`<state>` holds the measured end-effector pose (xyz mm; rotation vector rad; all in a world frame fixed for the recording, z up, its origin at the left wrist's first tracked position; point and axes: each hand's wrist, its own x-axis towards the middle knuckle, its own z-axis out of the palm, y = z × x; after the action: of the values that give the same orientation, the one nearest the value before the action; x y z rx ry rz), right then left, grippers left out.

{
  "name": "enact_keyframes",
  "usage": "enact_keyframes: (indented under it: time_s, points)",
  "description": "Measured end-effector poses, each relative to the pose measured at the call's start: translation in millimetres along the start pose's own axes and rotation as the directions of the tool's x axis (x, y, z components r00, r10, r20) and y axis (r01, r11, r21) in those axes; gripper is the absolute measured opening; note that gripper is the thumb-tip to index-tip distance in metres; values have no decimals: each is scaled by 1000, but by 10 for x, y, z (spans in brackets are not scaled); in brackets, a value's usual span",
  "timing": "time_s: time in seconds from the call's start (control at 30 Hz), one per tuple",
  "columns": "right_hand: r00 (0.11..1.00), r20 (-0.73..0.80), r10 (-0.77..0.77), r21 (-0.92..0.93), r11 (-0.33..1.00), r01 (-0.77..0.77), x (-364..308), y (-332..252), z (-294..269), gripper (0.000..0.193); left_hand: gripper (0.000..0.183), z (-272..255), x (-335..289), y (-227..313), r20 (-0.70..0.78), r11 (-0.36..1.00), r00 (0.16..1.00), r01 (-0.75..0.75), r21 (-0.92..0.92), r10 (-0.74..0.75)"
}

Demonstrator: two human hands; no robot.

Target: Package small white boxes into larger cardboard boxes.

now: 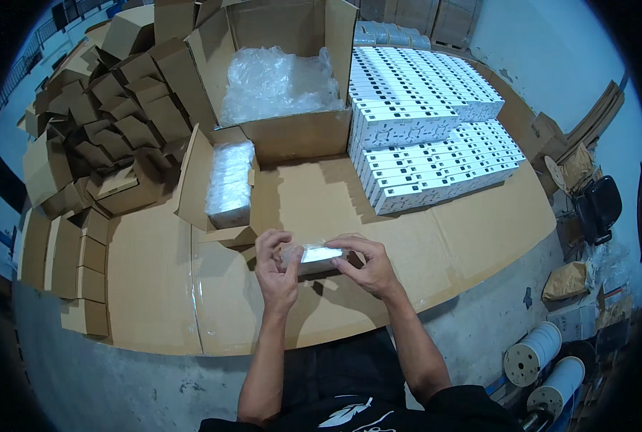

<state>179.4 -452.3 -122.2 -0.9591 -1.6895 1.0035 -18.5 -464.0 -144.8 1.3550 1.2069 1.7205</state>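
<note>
Between my two hands, just above the cardboard-covered table, is a small white box in a clear plastic wrapper. My left hand grips its left end with thumb and fingers. At the other end, the thumb and fingertips of my right hand pinch the wrapper. Beyond my left hand stands an open brown carton with a row of similar plastic-wrapped boxes in it. Farther back, a large open carton holds a heap of clear plastic bags.
Stacked white boxes with dark square marks fill the table's far right. Open empty brown cartons pile up at the far left, with more along the left edge. Cable spools and a black chair stand on the floor at right.
</note>
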Motion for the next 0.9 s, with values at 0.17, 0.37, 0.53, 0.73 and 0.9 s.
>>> enact_keyframes:
  time_s: [0.17, 0.37, 0.53, 0.73, 0.9]
  points:
    - [1000, 13, 19, -58, 998, -18, 17, 34, -10, 31, 25, -89, 98, 188, 239, 916, 955, -248, 317, 176]
    - [999, 30, 32, -73, 997, -30, 26, 62, -24, 30, 27, -169, 174, 260, 407, 909, 909, -239, 342, 86]
    - [996, 66, 54, -182, 982, -42, 35, -121, -80, 29, 28, -203, 147, 302, 400, 968, 904, 59, 243, -155]
    - [987, 156, 37, -314, 949, 14, 102, -312, -108, 31, 28, -223, 99, 111, 416, 986, 907, 1, 165, -70]
    - [972, 229, -57, -398, 906, 147, 115, -326, -85, 31, 28, -252, 42, 68, 425, 961, 864, 218, 168, -271]
